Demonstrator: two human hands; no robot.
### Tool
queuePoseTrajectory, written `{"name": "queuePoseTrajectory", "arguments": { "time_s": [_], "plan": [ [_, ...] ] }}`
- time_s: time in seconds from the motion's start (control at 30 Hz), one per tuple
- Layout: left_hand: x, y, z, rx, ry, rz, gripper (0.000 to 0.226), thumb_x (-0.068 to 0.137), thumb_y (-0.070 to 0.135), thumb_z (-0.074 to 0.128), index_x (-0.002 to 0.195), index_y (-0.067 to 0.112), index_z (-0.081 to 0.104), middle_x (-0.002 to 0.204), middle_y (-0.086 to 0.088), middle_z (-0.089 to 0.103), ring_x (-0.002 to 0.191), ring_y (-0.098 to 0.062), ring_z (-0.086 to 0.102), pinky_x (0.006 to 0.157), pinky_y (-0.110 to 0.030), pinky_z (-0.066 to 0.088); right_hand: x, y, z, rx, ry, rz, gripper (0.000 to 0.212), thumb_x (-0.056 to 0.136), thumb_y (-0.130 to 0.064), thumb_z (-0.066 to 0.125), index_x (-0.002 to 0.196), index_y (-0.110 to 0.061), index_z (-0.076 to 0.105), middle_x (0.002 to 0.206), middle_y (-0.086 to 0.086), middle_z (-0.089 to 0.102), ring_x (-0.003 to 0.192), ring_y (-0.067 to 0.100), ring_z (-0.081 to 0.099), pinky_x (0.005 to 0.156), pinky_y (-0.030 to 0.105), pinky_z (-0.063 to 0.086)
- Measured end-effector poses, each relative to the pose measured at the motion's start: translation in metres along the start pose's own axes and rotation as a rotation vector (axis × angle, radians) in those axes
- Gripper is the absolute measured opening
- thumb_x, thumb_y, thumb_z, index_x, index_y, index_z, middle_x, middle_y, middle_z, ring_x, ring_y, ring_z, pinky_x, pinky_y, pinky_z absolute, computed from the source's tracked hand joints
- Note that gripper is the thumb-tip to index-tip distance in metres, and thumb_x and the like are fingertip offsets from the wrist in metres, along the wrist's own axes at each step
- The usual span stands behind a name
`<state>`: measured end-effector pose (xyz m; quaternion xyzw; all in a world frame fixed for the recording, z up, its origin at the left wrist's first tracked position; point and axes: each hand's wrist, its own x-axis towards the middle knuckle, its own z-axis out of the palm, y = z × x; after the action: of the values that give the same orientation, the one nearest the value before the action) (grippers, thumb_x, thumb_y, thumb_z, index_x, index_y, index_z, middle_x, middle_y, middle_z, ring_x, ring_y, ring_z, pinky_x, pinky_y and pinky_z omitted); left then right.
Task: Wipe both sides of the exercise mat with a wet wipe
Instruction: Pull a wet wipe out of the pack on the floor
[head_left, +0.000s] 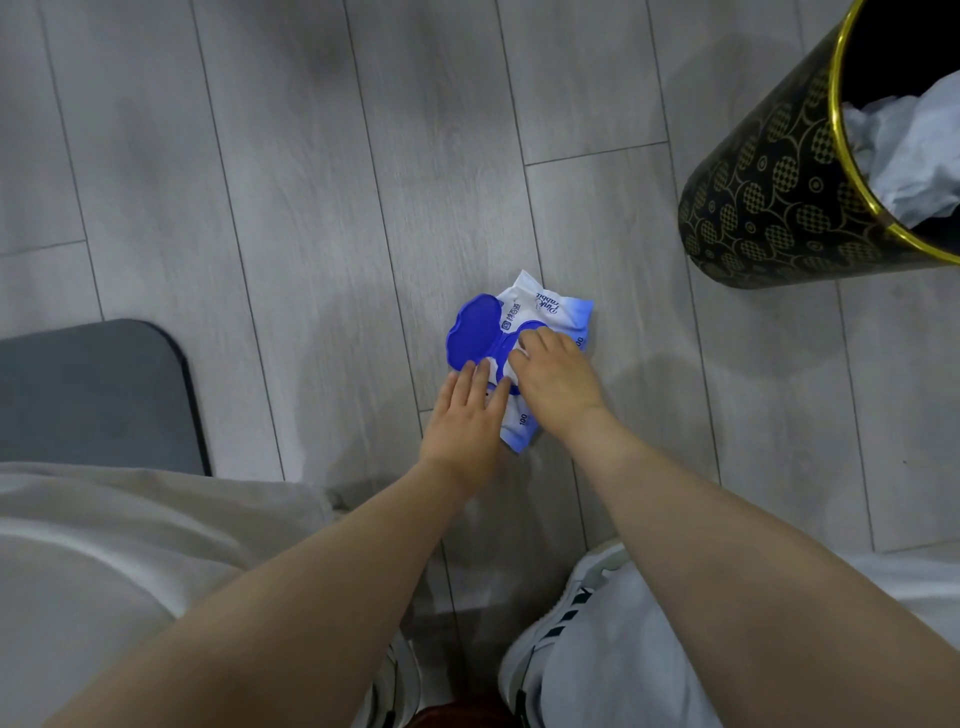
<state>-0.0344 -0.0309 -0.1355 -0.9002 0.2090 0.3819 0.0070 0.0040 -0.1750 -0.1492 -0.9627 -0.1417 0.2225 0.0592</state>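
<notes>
We are looking down at a grey wood-plank floor (322, 182), where a blue and white pack of wet wipes (540, 332) lies in the middle of the view, its blue flip lid (475, 332) swung open toward the left. Our left hand (467, 415) lies flat on the near left part of the pack, the fingers straight and spread, their tips at the edge of the open lid, pressing the pack down rather than curling round it. Our right hand (556, 384) is over the opening, and its grip is a pinch: thumb and fingers are closed on a bit of white wet wipe (511, 366) showing at the mouth of the pack, though how much of the sheet is out we cannot tell, since the hand covers it. The exercise mat (93, 395) is a dark grey slab with a rounded corner on the floor at the left, well apart from the pack and touched by neither hand. At the upper right stands a black waste bin (769, 197) patterned in gold with a gold rim, holding crumpled white paper (914, 150). Below, our light trousers (130, 561) and a white shoe (550, 634) with dark stripes fill the near edge.
</notes>
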Motion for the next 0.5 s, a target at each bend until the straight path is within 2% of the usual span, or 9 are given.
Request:
{"name": "queuePoseTrajectory", "arguments": {
  "time_s": [0.1,0.17,0.27,0.37,0.5],
  "plan": [
    [0.004,0.003,-0.001,0.033,-0.035,-0.011,0.083,0.101,0.046,0.044,0.158,0.017,-0.009,0.165,-0.016,-0.011,0.152,-0.035,-0.012,0.121,-0.044,-0.009,0.005,-0.002,-0.007,0.107,-0.016,0.053,0.016,0.086,-0.005,0.058,0.102,-0.003,0.061,0.105,0.014,0.060,0.097,0.031,0.057,0.078,0.036,0.043],
    [0.006,0.003,-0.001,0.052,-0.065,-0.007,0.085,0.100,0.046,0.049,0.158,0.019,-0.007,0.165,-0.016,-0.010,0.151,-0.036,-0.011,0.121,-0.045,-0.004,0.015,0.001,-0.014,0.185,0.010,0.164,0.017,0.093,-0.006,0.046,0.107,-0.005,0.055,0.109,0.011,0.059,0.101,0.028,0.055,0.071,0.033,0.038],
    [0.009,0.004,-0.005,0.059,-0.097,0.001,0.085,0.099,0.045,0.053,0.159,0.019,-0.003,0.165,-0.016,-0.008,0.151,-0.037,-0.009,0.122,-0.046,0.002,0.026,0.012,-0.021,0.245,0.032,0.271,0.019,0.096,-0.007,0.039,0.108,-0.005,0.054,0.110,0.010,0.060,0.102,0.027,0.055,0.066,0.032,0.035],
    [0.009,0.001,-0.007,0.059,-0.103,0.019,0.086,0.099,0.043,0.054,0.159,0.021,-0.003,0.165,-0.015,-0.009,0.152,-0.036,-0.009,0.123,-0.046,0.003,0.026,0.022,-0.021,0.234,0.007,0.212,0.019,0.097,-0.007,0.040,0.110,-0.005,0.054,0.114,0.011,0.057,0.100,0.028,0.055,0.066,0.031,0.035],
    [0.009,-0.005,-0.006,0.043,-0.102,0.032,0.085,0.099,0.042,0.055,0.158,0.023,-0.004,0.165,-0.013,-0.009,0.152,-0.034,-0.010,0.124,-0.045,0.003,0.027,0.030,-0.028,0.260,-0.011,0.139,0.022,0.092,0.001,0.042,0.110,-0.007,0.052,0.111,0.011,0.053,0.085,0.029,0.052,0.061,0.034,0.030]
  ]
}}
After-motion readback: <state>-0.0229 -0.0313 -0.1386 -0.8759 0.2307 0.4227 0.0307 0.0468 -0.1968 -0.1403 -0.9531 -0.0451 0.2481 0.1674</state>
